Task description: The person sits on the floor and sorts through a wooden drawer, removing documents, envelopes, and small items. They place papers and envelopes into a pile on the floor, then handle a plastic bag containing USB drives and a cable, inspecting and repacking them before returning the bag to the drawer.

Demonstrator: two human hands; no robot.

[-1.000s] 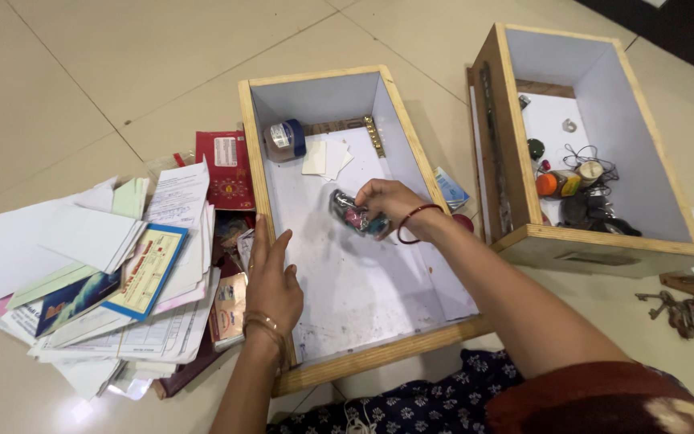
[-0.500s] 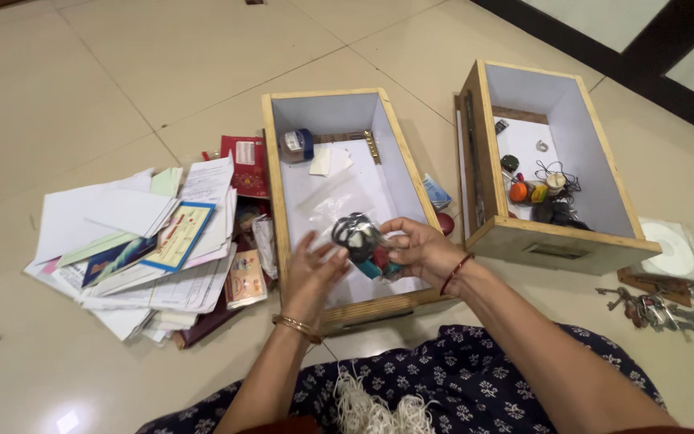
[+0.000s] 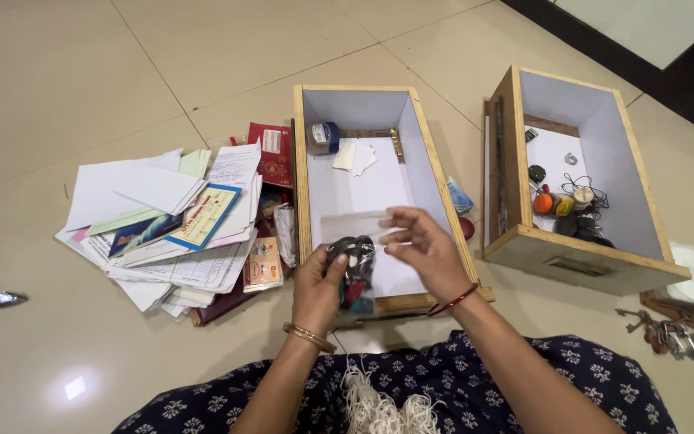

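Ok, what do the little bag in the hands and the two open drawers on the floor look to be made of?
The small clear bag, held by the left hand with the right hand at its top, looks like thin glossy plastic: the dark and coloured bits inside show through. The middle drawer and right drawer show pale raw plywood edges with smooth white, probably laminate, inner faces.

Clear glossy plastic bag (image 3: 353,255), raw wood drawer (image 3: 305,189) (matt white inside).

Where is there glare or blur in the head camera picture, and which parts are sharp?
Head view: a bright glare spot on the floor tiles at lower left; the right hand is slightly motion-blurred; the clear bag in the left hand looks soft; the paper pile and both wooden drawers are sharp, lit evenly with soft shadows.
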